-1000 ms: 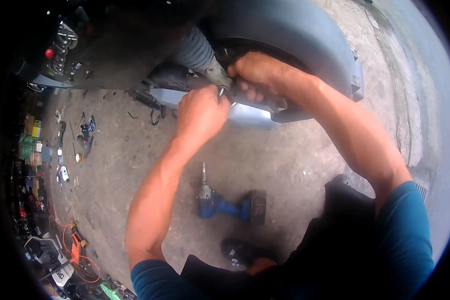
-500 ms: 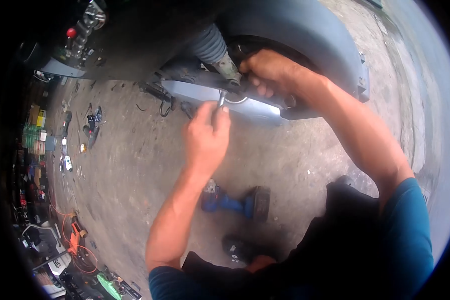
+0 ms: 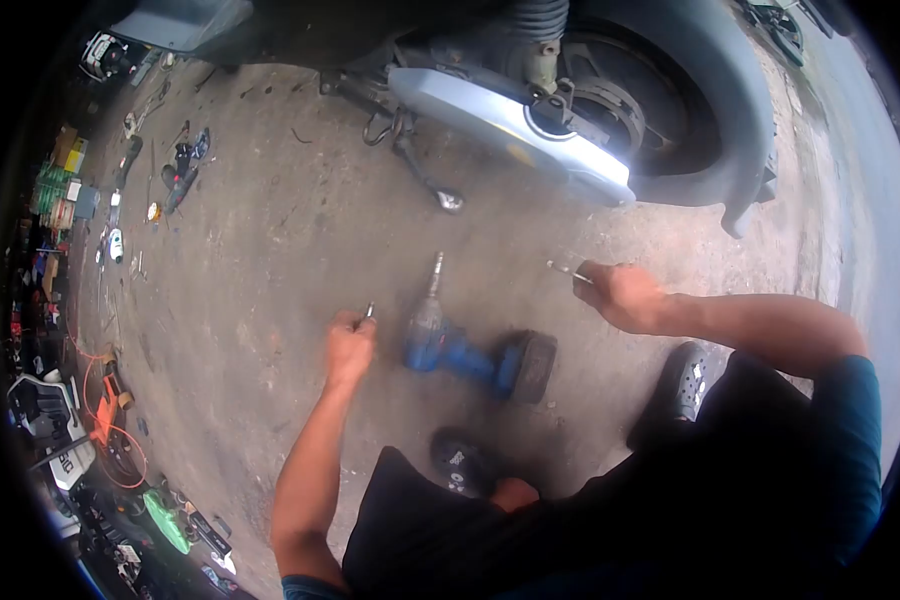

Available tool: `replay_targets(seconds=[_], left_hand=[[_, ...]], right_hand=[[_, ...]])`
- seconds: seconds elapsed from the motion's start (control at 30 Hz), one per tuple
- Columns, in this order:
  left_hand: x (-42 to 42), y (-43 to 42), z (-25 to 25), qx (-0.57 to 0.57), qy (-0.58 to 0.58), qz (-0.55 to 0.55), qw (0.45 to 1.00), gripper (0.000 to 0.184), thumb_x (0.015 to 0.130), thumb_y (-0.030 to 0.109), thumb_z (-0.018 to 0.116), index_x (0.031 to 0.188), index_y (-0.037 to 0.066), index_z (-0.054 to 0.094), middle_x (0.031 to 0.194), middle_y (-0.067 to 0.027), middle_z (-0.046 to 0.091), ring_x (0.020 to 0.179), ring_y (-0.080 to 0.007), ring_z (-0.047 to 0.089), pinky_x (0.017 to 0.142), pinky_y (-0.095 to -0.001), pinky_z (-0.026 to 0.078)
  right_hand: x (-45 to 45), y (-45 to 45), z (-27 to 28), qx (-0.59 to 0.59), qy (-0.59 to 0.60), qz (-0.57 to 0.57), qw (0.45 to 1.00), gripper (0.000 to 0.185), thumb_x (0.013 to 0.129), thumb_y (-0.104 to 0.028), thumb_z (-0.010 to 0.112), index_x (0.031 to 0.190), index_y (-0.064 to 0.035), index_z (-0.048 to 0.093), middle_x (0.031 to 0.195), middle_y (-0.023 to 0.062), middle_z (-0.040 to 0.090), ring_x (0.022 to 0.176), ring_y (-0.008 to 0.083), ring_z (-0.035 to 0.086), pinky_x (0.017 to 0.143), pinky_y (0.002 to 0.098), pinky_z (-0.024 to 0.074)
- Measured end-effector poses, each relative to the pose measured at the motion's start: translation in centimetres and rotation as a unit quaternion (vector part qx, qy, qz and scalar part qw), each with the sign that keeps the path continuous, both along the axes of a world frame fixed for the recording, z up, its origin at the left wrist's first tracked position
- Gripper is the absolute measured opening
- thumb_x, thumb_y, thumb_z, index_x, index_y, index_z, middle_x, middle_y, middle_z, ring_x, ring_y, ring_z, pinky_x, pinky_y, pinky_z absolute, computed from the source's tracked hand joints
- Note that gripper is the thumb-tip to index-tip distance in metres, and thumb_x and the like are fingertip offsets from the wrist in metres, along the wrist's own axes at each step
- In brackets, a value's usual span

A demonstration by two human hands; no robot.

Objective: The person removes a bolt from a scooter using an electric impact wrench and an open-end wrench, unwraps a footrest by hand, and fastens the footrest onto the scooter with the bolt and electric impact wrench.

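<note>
My left hand (image 3: 350,345) is closed round a small metal tool (image 3: 370,311), whose tip sticks up past the fingers. To the right, my right hand (image 3: 625,297) grips a thin metal piece (image 3: 568,271) that points left. Between the hands a blue cordless impact driver (image 3: 455,353) lies on the floor with a long socket on its nose. Above them are the vehicle's silver panel (image 3: 510,130), the lower end of its shock absorber (image 3: 543,65) and the wheel (image 3: 660,100). Neither hand touches the vehicle.
A ratchet-like tool (image 3: 448,200) lies on the concrete floor (image 3: 260,220) below the vehicle. Hand tools (image 3: 180,170) are scattered at the left, near an orange tool with a cord (image 3: 107,415) and a green object (image 3: 166,520). My shoe (image 3: 690,385) is at the right.
Both hands have come away from the shock absorber's lower end and down toward my body, each with a metal piece in it. The view has shifted, showing more of the wheel and silver panel.
</note>
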State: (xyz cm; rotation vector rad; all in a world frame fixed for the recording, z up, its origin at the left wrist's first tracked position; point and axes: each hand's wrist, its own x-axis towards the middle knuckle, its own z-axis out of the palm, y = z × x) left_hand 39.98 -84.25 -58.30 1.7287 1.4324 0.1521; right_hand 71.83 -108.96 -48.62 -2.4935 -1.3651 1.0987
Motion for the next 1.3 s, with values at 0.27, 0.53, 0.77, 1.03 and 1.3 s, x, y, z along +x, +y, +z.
replay_targets(seconds=[0.27,0.53,0.77,1.03,1.3], left_hand=[[-6.5,-2.5,-7.2,0.042,0.076,0.011,0.996,0.032,0.084,0.027,0.066,0.097,-0.001,0.069,0.089,-0.0260,0.068,0.089,-0.0415,0.067,0.079,-0.0468,0.051],[-7.5,-1.4,-8.9,0.057,0.082,0.079,0.992,0.030,0.084,0.027,0.065,0.100,0.002,0.069,0.093,-0.0241,0.069,0.091,-0.0419,0.066,0.080,-0.0480,0.052],[-6.0,-0.4,-10.3,0.102,0.067,0.150,0.981,0.028,0.085,0.025,0.066,0.097,0.001,0.069,0.085,-0.0228,0.069,0.082,-0.0396,0.068,0.072,-0.0442,0.052],[-4.3,5.4,-8.7,0.161,0.112,0.109,0.975,0.024,0.086,0.026,0.065,0.098,0.005,0.063,0.084,-0.0216,0.068,0.082,-0.0416,0.066,0.069,-0.0493,0.052],[-10.9,18.4,-10.2,0.401,0.145,0.092,0.900,0.018,0.090,0.024,0.063,0.098,0.008,0.063,0.087,-0.0179,0.067,0.081,-0.0398,0.065,0.071,-0.0502,0.051]], right_hand=[[-3.8,5.0,-15.6,0.098,-0.081,-0.022,0.992,0.030,0.093,-0.027,0.057,0.117,-0.0090,0.054,0.113,0.0219,0.062,0.099,0.0431,0.062,0.084,0.0523,0.0488],[-3.6,7.5,-17.1,0.136,-0.129,0.028,0.982,0.036,0.086,-0.020,0.065,0.116,-0.0052,0.053,0.117,0.0195,0.058,0.104,0.0407,0.060,0.085,0.0492,0.0512],[-5.2,10.2,-15.1,0.282,-0.165,0.065,0.943,0.040,0.081,-0.018,0.069,0.116,-0.0027,0.056,0.116,0.0179,0.056,0.107,0.0381,0.053,0.091,0.0463,0.0446],[-12.0,21.6,-11.4,0.325,-0.074,0.115,0.936,0.042,0.083,-0.020,0.068,0.120,-0.0043,0.057,0.118,0.0176,0.057,0.113,0.0365,0.052,0.096,0.0449,0.0426],[-18.7,36.5,-15.1,0.202,-0.112,0.166,0.959,0.058,0.088,-0.033,0.062,0.135,-0.0025,0.046,0.138,0.0173,0.046,0.130,0.0345,0.041,0.107,0.0478,0.0342]])
